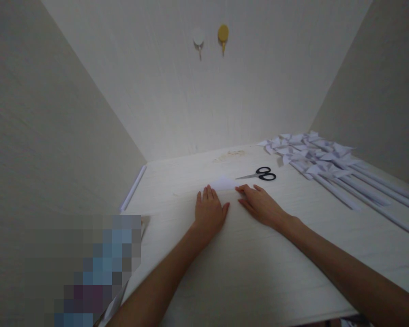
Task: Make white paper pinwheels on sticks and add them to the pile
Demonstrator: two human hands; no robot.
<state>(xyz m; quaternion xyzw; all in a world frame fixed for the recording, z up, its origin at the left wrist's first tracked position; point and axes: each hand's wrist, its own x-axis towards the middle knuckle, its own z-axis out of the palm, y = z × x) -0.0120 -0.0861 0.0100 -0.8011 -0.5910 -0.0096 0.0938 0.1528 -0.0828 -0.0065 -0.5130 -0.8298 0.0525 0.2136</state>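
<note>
A small folded piece of white paper, roughly triangular, lies flat on the pale table. My left hand rests palm down with fingers stretched out, its fingertips on the paper's near left edge. At the paper's right corner, the fingertips of my right hand touch down, with the fingers apart and slightly bent. Just beyond that hand lies a pair of scissors with black handles, its blades pointing left toward the paper.
Several white paper pinwheels on rolled paper sticks are heaped at the right. One white paper roll lies along the left edge. Walls enclose the table's back and sides; a white hook and a yellow hook hang behind. The lower left is pixelated.
</note>
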